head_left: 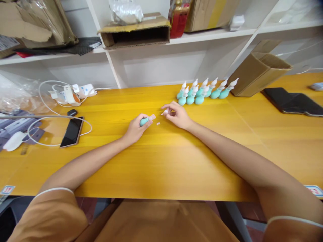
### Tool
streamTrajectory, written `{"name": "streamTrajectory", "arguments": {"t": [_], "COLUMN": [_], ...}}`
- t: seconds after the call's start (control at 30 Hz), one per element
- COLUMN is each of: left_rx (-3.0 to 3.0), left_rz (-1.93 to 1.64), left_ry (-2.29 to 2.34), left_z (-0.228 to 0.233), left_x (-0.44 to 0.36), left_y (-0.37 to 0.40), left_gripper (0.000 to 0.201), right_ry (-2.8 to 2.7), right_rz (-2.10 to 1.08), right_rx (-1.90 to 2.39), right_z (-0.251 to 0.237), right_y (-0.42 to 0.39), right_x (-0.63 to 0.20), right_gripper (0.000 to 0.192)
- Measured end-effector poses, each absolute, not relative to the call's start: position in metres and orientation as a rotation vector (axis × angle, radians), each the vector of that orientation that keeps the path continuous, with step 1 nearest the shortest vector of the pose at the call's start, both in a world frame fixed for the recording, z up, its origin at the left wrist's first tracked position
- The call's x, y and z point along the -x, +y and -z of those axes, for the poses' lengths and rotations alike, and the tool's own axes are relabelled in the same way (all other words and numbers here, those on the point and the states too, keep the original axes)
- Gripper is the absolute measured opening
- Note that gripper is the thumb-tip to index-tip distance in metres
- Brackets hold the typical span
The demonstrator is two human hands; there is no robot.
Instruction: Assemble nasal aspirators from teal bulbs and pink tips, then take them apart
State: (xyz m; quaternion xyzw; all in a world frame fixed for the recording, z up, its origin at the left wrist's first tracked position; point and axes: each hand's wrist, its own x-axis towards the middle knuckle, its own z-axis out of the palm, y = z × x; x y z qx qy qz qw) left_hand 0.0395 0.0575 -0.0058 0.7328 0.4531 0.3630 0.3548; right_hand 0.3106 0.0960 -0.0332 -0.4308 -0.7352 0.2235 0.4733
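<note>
My left hand [135,129] grips a small teal bulb [144,121] with a pale collar at its open end, held just above the yellow table [161,161]. My right hand [178,116] pinches a small white tip piece [165,112] between thumb and fingers, a short gap from the bulb's open end. A tiny white part [158,123] lies on the table between the two hands. Behind my right hand stands a cluster of several finished teal bulbs with white nozzles [204,90], leaning toward the right.
A black phone [72,131], white cables and chargers [73,93] and a plastic bag [17,95] lie at the left. A cardboard box [257,72] and a dark flat device [292,101] sit at the right. Shelves with boxes run behind.
</note>
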Motion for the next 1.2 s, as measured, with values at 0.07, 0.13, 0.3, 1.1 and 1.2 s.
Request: {"name": "streamTrajectory", "arguments": {"t": [0.07,0.13,0.3,1.1,1.2], "left_rx": [-1.889,-1.886,-1.929,-1.405,-1.334], "left_rz": [-0.935,-0.929,-0.932,-1.275,-1.285], "left_ry": [1.174,1.195,1.251,1.068,1.058], "left_z": [0.006,0.007,0.008,0.021,0.022], "left_x": [-0.039,-0.039,-0.040,-0.042,-0.043], "left_y": [0.058,0.059,0.060,0.076,0.076], "left_gripper": [0.037,0.036,0.029,0.042,0.043], "right_ry": [-1.802,-1.745,-1.592,-1.957,-1.899], "right_rz": [-0.549,-0.615,-0.829,-0.648,-0.615], "right_rx": [1.071,1.086,1.083,1.220,1.229], "right_z": [0.033,0.035,0.038,0.024,0.011], "right_y": [0.095,0.095,0.094,0.165,0.161], "right_x": [-0.309,-0.307,-0.305,-0.243,-0.252], "right_gripper": [0.029,0.042,0.059,0.027,0.037]}}
